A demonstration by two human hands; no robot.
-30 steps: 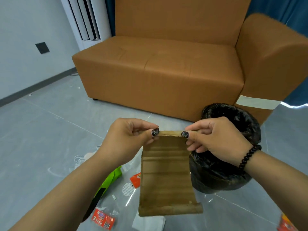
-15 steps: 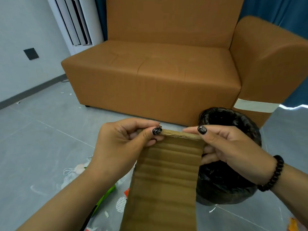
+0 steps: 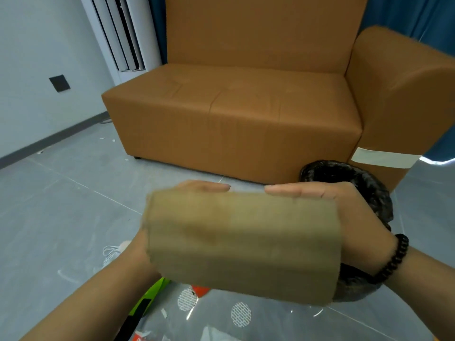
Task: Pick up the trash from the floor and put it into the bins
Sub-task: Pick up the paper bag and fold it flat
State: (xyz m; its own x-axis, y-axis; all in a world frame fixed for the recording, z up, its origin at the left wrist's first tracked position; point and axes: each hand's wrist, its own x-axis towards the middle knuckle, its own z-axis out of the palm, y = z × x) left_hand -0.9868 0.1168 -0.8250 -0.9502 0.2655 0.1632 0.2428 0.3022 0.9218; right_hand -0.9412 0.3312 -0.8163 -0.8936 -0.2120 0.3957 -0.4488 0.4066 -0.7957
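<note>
Both hands hold a piece of brown cardboard point(image 3: 242, 244) up in front of the camera, above the grey floor point(image 3: 61, 205). The cardboard is blurred and no print or label can be read on it. The left hand point(image 3: 197, 190) is behind its left end, the right hand point(image 3: 339, 212) behind its right end; straight fingers point(image 3: 293, 191) of each hand show over the top edge, pointing toward each other with a small gap between the tips. The rest of each grip is hidden behind the cardboard, so whether the thumbs clamp it cannot be told. A black bead bracelet point(image 3: 394, 260) circles the right wrist.

Just behind and below the right hand stands a bin point(image 3: 364, 183) lined with a black bag, its mouth open, close to the front corner of a brown sofa point(image 3: 246, 114). A white strip point(image 3: 384, 158) runs across the lower part of the sofa arm.

On the floor beneath the cardboard lies clear plastic wrapping point(image 3: 241, 313) with round white printed patches, their text too small to read, and red patches whose writing is also illegible. A bright green and black item point(image 3: 147, 299) lies beside it on the left, and a white tangled scrap point(image 3: 113, 252) sits further left. A white floor-standing unit point(image 3: 120, 33) and a dark wall plate point(image 3: 59, 82) are at the back left; a blue curtain point(image 3: 406, 18) hangs behind the sofa.
</note>
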